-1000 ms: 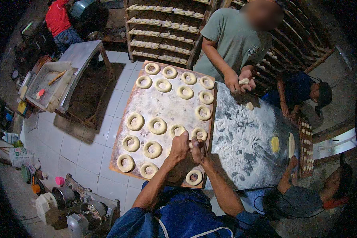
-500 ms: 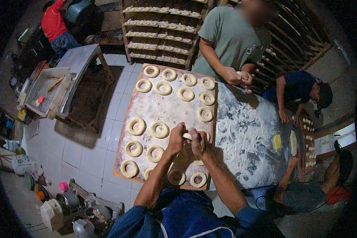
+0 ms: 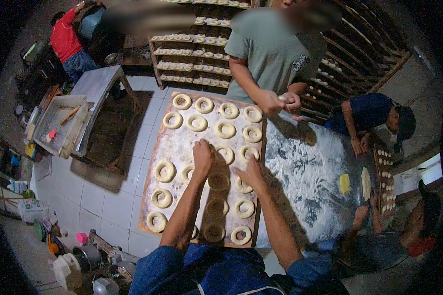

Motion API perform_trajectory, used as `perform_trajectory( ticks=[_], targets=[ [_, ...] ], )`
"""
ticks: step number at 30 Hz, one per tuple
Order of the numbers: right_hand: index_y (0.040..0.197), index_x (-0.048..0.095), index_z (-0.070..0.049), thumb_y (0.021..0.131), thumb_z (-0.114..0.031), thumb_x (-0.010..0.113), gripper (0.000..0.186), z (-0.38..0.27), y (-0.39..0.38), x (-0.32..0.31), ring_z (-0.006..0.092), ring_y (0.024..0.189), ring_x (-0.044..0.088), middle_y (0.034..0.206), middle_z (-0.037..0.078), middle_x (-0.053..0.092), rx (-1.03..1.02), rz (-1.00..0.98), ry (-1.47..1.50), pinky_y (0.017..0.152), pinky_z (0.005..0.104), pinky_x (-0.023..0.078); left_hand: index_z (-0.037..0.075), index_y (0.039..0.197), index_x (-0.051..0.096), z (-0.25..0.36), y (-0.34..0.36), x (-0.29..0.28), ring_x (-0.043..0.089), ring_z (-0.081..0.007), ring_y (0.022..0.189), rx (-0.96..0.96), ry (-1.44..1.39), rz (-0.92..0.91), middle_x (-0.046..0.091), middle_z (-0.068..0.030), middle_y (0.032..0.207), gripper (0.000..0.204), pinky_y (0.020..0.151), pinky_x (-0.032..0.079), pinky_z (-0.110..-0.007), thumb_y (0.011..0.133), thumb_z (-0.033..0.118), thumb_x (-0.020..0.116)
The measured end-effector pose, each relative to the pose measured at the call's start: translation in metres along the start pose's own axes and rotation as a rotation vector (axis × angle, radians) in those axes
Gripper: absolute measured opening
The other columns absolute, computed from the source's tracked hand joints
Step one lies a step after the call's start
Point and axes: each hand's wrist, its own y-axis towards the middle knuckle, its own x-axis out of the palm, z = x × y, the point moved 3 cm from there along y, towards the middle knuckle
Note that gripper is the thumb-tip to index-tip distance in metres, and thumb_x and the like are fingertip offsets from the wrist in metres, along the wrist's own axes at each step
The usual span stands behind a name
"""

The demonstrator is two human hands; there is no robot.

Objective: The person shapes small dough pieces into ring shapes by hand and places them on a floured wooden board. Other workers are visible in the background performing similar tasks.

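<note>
Pale dough rings (image 3: 225, 129) lie in rows on a floured wooden board (image 3: 184, 140) in front of me. My left hand (image 3: 202, 156) is over the middle of the board, its fingers drawn together and pointing down; whatever they may pinch is hidden. Just right of it lies one dough ring (image 3: 225, 155), apart from my right hand. My right hand (image 3: 251, 173) is low over the board's right side, thumb and fingers apart, beside another ring (image 3: 249, 153). My forearms and their shadow cover part of the nearer rows.
A flour-dusted metal table (image 3: 300, 182) adjoins the board's right side, with a yellow slab (image 3: 345, 184) on it. Across from me a person in a green shirt (image 3: 270, 64) handles dough. Two other people work at the right. Racks of dough rings (image 3: 197, 52) stand behind.
The dough ring that both hands held now lies on the board. My hands have parted, the left going left and forward, the right staying near the right-hand column. The view has shifted slightly.
</note>
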Motion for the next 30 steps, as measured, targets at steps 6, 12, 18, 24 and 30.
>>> perform_trajectory(
  ticks=[6, 12, 18, 24, 30],
  targets=[
    [0.119, 0.049, 0.003, 0.076, -0.028, 0.071, 0.058, 0.103, -0.016, -0.083, 0.0288, 0.085, 0.063, 0.093, 0.021, 0.063, 0.19, 0.024, 0.168, 0.072, 0.0402, 0.049, -0.001, 0.078, 0.061, 0.009, -0.006, -0.004, 0.055, -0.0363, 0.074, 0.098, -0.147, 0.038, 0.059, -0.0179, 0.076, 0.019, 0.07, 0.044, -0.044, 0.068, 0.012, 0.07],
    [0.115, 0.052, 0.002, 0.082, -0.023, 0.063, 0.043, 0.332, 0.096, -0.142, 0.0337, 0.091, 0.059, 0.103, 0.022, 0.061, 0.183, 0.58, -0.142, 0.078, 0.0437, 0.047, -0.001, 0.101, 0.058, 0.045, -0.029, -0.008, 0.052, -0.0341, 0.087, 0.039, -0.172, 0.147, 0.055, -0.0188, 0.092, 0.028, 0.073, 0.044, -0.041, 0.078, 0.013, 0.066],
    [0.102, 0.059, -0.006, 0.08, -0.018, 0.066, 0.027, 0.356, 0.156, -0.161, 0.0291, 0.076, 0.057, 0.095, 0.015, 0.062, 0.052, 0.625, -0.438, 0.069, 0.0405, 0.046, 0.0, 0.101, 0.056, 0.118, -0.094, -0.023, 0.052, -0.028, 0.089, -0.043, -0.224, 0.082, 0.053, -0.014, 0.095, 0.026, 0.076, 0.043, -0.037, 0.081, 0.016, 0.064],
    [0.1, 0.053, -0.006, 0.065, -0.012, 0.078, 0.044, 0.353, 0.106, -0.167, 0.0185, 0.081, 0.057, 0.092, 0.005, 0.058, -0.279, 0.667, 0.858, 0.068, 0.0319, 0.048, 0.001, 0.101, 0.059, 0.211, -0.114, 0.029, 0.057, -0.0142, 0.076, -0.138, -0.642, -0.225, 0.062, -0.0072, 0.088, 0.022, 0.07, 0.047, -0.029, 0.087, 0.019, 0.06],
    [0.106, 0.061, 0.001, 0.073, -0.017, 0.07, 0.038, 0.194, -0.065, -0.153, 0.0148, 0.091, 0.059, 0.099, 0.007, 0.064, -0.09, 0.294, 1.02, 0.083, 0.0285, 0.046, -0.007, 0.11, 0.056, 0.27, -0.14, 0.086, 0.061, -0.0154, 0.088, -0.337, -0.986, -0.398, 0.063, -0.0116, 0.102, 0.034, 0.08, 0.05, -0.028, 0.087, 0.018, 0.062]
  ],
)
